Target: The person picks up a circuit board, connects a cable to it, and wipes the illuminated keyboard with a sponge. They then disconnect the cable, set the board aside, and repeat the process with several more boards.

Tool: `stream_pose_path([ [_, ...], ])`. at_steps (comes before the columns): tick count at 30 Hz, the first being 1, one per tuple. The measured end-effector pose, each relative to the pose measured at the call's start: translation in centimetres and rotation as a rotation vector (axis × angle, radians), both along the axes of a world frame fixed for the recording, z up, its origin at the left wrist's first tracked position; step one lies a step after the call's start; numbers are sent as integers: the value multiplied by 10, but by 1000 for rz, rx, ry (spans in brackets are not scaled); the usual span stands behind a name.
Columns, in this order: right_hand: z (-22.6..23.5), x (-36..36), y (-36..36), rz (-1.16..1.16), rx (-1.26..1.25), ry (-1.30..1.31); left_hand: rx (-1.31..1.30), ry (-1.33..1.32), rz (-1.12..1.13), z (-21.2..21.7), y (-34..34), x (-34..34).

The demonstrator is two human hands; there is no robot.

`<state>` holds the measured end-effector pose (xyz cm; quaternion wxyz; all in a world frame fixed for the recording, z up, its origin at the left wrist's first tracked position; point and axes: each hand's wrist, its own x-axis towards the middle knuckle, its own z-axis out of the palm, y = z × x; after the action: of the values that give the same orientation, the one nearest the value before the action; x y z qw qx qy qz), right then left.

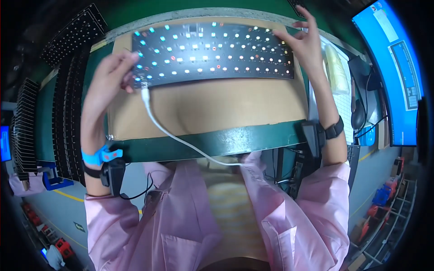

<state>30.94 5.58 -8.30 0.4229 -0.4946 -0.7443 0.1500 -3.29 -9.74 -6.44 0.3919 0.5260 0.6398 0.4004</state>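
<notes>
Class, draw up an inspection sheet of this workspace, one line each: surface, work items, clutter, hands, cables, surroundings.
Surface: cardboard sheet on a green table.
Work items: black circuit board above the cardboard, its many small lights lit, bluish toward the left.
Clutter: rows of dark boards at the left; black mouse at the right.
Hands: left hand at the board's left edge, grip unclear; right hand at its upper right corner, fingers spread.
Cables: white cable plugged in at the board's lower left.
Surroundings: lit monitor at the right.
</notes>
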Motion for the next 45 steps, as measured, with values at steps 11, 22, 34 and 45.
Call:
stream_pose_path([
  [11, 0, -9, -10, -20, -6, -433, 489, 1072, -238, -4, 31, 33],
  [22, 26, -40, -137, 490, -403, 480, 528, 1111, -312, 49, 39, 72],
  [34, 8, -110, -142, 625, -544, 505, 480, 819, 75, 75, 32, 124],
  [45, -4, -62, -149, 332, -714, 593, 679, 1084, 229, 80, 94, 12],
])
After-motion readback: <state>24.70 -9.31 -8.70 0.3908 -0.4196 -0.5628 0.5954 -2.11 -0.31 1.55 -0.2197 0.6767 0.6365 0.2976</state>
